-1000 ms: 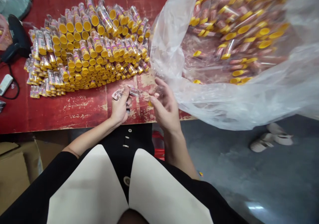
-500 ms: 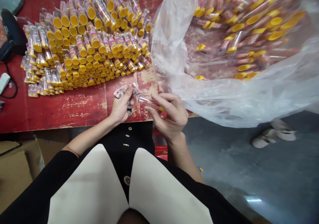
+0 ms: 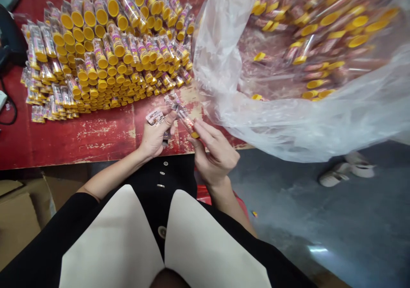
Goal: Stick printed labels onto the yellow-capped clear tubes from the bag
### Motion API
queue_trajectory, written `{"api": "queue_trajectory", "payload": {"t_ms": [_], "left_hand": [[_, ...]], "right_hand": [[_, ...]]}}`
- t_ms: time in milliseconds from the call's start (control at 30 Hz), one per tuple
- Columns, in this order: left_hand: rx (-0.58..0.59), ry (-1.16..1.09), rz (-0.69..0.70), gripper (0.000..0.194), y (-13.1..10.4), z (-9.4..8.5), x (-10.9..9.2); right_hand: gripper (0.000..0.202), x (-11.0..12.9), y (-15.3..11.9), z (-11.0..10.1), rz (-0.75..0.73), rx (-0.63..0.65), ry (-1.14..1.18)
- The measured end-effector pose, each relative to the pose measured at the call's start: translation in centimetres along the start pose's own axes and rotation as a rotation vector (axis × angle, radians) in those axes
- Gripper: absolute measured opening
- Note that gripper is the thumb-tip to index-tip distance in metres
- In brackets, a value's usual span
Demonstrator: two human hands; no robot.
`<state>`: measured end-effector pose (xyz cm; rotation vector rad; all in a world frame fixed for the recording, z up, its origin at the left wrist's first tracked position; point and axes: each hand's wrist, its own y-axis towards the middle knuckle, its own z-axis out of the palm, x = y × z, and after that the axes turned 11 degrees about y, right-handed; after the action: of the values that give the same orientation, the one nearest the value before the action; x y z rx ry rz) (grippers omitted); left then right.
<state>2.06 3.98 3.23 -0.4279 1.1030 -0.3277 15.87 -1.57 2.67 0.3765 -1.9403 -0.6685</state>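
My left hand [image 3: 154, 138] is closed around a bunch of printed plastic sleeves [image 3: 154, 117], their printed ends showing beyond the thumb. A crinkled clear sleeve end [image 3: 172, 100] sticks up past the thumb tip. Between the fingertips of my right hand [image 3: 215, 153] is a clear tube [image 3: 185, 120] with a yellow cap, pinched near that cap. It slants up and left, its far end meeting the clear plastic at my left thumb. Whether the tube is inside the sleeve I cannot tell.
Wrapped, yellow-capped tubes [image 3: 105, 72] form a large stack on the red table [image 3: 105, 136]. At right, a big clear plastic bag [image 3: 288, 128] holds loose tubes and overhangs the table edge. A black device [image 3: 11, 38] stands far left. Cardboard [image 3: 19, 219] lies below the table.
My right hand has moved slightly left, and the tube has tilted more steeply, with its far end higher. The clear plastic at my left thumb has risen. The view has shifted slightly.
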Motion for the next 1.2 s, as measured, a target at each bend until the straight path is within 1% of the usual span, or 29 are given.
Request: {"api": "queue_trajectory", "payload": {"t_ms": [67,100,167,267,300,367,500,567,700,800,867,933,1033,1133,1200], "left_hand": [[-0.009,-0.029,-0.058,0.047,-0.1,0.2,-0.3],[0.0,-0.039,-0.087,0.047,-0.1,0.3,-0.4],[0.029,-0.055,-0.117,0.046,0.0,0.4,-0.8],[0.048,-0.085,-0.099,0.04,0.1,0.3,-1.1],[0.044,-0.092,-0.089,0.038,0.2,0.2,-1.1],[0.039,-0.091,-0.079,0.036,0.3,0.1,-1.0],[0.04,-0.053,-0.047,0.037,0.2,0.1,-0.7],[0.023,-0.029,-0.014,0.039,0.0,0.2,-0.6],[0.022,-0.004,0.037,0.039,-0.4,0.3,-0.5],[0.05,0.038,0.055,0.04,-0.4,0.3,-0.3],[0.059,0.081,0.053,0.042,-0.3,0.1,-0.3],[0.091,0.1,0.039,0.046,-0.1,-0.2,-0.3],[0.204,0.111,0.01,0.05,0.0,-0.7,-0.6],[0.322,0.139,-0.009,0.049,-0.1,-1.0,-0.9],[0.355,0.149,-0.014,0.048,-0.3,-1.0,-0.9]], "right_hand": [[0.055,0.1,-0.3,0.2,-0.011,-0.028,0.011],[0.054,0.2,-0.4,0.3,0.008,-0.049,0.031],[0.049,0.2,-0.8,0.5,0.101,-0.099,0.092],[0.04,0.0,-1.3,0.3,0.292,-0.207,0.203],[0.037,-0.1,-1.3,0.2,0.326,-0.242,0.23],[0.033,-0.3,-1.3,-0.2,0.341,-0.277,0.259],[0.031,-0.4,-0.9,-0.7,0.282,-0.196,0.276],[0.032,-0.4,-0.7,-0.7,0.24,-0.157,0.227],[0.035,-0.6,-0.8,-0.4,0.131,-0.146,0.047],[0.042,-0.4,-0.8,-0.3,0.053,-0.112,0.066],[0.044,-0.3,-0.7,-0.4,0.056,-0.058,0.122],[0.045,-0.1,-0.8,-0.6,0.1,-0.015,0.173],[0.045,0.1,-0.9,-0.6,0.19,0.016,0.215],[0.05,0.2,-0.9,-0.1,0.235,0.008,0.187],[0.049,0.3,-0.6,0.4,0.218,-0.04,0.155]]}}
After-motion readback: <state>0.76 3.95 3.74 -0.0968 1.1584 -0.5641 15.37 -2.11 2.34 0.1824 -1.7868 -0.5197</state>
